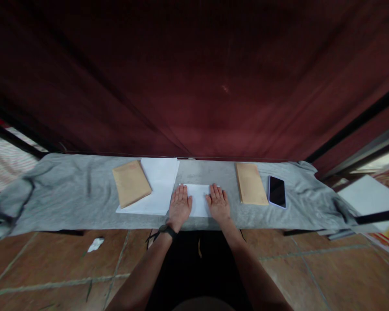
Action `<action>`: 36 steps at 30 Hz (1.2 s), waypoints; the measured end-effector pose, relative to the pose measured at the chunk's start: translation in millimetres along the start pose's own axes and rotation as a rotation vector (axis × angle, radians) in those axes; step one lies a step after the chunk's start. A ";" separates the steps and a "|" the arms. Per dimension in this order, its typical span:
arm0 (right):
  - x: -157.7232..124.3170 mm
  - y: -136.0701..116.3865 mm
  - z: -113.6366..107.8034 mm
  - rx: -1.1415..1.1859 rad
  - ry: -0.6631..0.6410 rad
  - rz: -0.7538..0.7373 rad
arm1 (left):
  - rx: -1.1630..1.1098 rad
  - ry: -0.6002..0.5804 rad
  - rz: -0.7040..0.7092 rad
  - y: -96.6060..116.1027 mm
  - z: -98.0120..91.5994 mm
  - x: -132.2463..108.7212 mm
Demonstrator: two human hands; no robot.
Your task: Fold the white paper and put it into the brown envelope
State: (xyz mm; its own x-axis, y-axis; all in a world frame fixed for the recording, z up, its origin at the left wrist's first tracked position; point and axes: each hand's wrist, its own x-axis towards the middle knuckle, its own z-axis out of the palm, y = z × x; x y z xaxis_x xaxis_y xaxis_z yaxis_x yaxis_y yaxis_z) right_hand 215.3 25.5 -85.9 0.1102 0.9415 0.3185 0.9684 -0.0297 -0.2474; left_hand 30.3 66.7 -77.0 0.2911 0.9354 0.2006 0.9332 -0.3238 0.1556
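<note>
A small white sheet of paper (199, 200) lies on the grey cloth in front of me. My left hand (180, 206) rests flat on its left end, fingers stretched out. On the right end lies my right hand (218, 204), also flat, with the fingers slightly apart. Neither hand grips anything. Left of my left hand are larger white sheets (162, 181), and a brown paper envelope (131, 183) sits partly on top of them. Another brown envelope (252, 183) is to the right of my right hand.
A grey cloth (74, 194) covers the narrow bench. Toward its right side lies a phone (277, 191) with a pale purple edge. A dark red panel (194, 86) rises behind the bench. On the tiled floor (142, 250) at left is a crumpled white scrap (95, 245).
</note>
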 end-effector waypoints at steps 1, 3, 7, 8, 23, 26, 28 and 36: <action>-1.7 4.4 -0.9 -0.005 0.008 0.003 | -0.002 0.011 -0.006 -0.8 0.0 -2.7; -5.2 12.8 -3.1 -0.022 0.019 0.010 | -0.012 0.033 -0.010 -2.0 0.0 -7.7; -11.7 27.7 -8.7 -0.063 0.034 0.040 | -0.041 0.068 0.004 -4.6 -0.7 -14.0; -13.3 31.0 -10.3 -0.068 0.039 0.050 | -0.044 0.071 0.007 -5.3 -1.4 -15.0; -67.1 -36.6 -29.4 0.100 -0.053 -0.159 | -0.061 0.019 0.281 45.5 -16.0 -70.0; -72.5 -36.3 -30.8 0.079 -0.057 -0.155 | -0.053 0.014 0.280 38.2 -19.6 -74.8; -75.0 -29.6 -32.2 0.055 -0.053 -0.157 | -0.044 0.016 0.265 30.8 -23.1 -77.4; -84.4 1.8 -38.8 -0.032 -0.031 -0.128 | -0.036 0.041 0.153 12.3 -30.3 -87.5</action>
State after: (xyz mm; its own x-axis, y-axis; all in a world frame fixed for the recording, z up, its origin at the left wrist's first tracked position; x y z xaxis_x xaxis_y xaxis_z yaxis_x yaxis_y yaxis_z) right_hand 216.4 -67.1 -77.6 -0.0213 0.9481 0.3174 0.9808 0.0813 -0.1771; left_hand 10.0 -23.4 -63.3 0.4194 0.8686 0.2639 0.8704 -0.4674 0.1549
